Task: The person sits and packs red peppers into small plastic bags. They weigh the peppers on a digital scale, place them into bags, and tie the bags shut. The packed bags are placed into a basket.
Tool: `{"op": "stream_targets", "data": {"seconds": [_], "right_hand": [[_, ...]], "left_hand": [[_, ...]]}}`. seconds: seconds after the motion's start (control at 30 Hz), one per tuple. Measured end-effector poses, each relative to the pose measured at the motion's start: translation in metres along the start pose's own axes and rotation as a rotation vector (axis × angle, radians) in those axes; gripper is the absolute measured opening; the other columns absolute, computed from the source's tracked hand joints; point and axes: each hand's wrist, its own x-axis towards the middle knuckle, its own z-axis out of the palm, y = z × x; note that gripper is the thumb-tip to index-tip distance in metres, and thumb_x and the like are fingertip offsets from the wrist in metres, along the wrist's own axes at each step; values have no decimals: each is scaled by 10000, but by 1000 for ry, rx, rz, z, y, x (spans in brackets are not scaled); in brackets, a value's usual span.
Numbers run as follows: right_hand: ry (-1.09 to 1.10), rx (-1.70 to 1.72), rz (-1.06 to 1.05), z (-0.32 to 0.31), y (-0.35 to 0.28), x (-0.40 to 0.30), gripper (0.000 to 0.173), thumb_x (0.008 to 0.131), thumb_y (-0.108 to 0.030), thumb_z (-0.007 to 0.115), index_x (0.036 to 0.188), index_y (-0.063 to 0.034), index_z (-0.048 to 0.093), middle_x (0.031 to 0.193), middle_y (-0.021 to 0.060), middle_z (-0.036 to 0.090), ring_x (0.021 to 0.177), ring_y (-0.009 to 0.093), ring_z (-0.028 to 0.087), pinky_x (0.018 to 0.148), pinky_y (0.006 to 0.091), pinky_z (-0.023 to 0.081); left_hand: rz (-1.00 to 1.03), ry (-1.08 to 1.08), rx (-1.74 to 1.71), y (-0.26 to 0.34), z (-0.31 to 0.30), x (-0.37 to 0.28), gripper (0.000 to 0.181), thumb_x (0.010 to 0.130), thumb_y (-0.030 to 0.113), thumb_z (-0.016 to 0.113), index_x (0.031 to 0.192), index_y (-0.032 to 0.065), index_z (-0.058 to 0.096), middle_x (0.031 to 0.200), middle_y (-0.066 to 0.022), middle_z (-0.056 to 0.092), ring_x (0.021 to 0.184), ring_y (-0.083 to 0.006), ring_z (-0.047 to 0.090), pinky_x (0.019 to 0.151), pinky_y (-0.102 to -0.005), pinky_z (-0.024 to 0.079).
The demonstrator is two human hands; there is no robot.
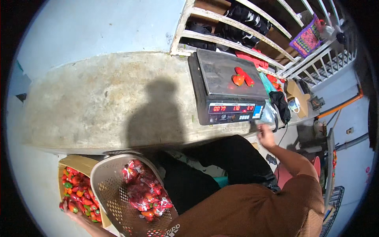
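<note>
My left hand (77,215) is at the near side of a cardboard box (79,162) filled with red, orange and green peppers (86,201). Its fingers curl around a couple of red peppers (72,206). By the front right corner of a digital scale (204,89), my right hand (265,137) hovers with bent fingers; whether it holds anything is unclear. Three red and orange peppers (238,80) rest on the scale's plate, and its red display is lit. Between the box and my legs stands a perforated plastic basket (108,183) with bagged red peppers (148,189) inside.
The scale stands on a concrete counter (88,97) against a white metal grille (231,22). To its right are a clear plastic bag (268,114), a black cloth item (279,106), a mug (293,104) and an open cardboard box (297,93). A cable (282,145) hangs past my right arm.
</note>
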Motion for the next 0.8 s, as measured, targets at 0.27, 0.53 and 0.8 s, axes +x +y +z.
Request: {"op": "stream_targets", "data": {"seconds": [0.27,0.53,0.8], "right_hand": [[-91,480,-1020,16,-223,-19,523,737,-251,640,1209,-126,453,1107,164,477,1021,303,483,885,401,395],[-392,544,-417,-10,-117,-47,464,740,-294,651,1086,-49,462,1029,156,530,965,296,521,837,378,401],[-370,962,-245,-26,-71,-1,322,781,-247,633,1001,-46,510,895,80,570,825,174,556,735,273,445]], "left_hand": [[-498,-686,74,-34,264,-334,115,764,84,576,876,71,553,762,-21,526,632,-113,503,568,-240,429],[-1338,-1069,-217,-166,258,-473,252,868,250,508,1033,60,499,1067,-93,527,945,-255,552,769,-434,475],[-1244,-1194,167,-189,261,-464,178,802,251,601,873,102,536,845,-69,587,801,-218,572,693,-375,457]]}}
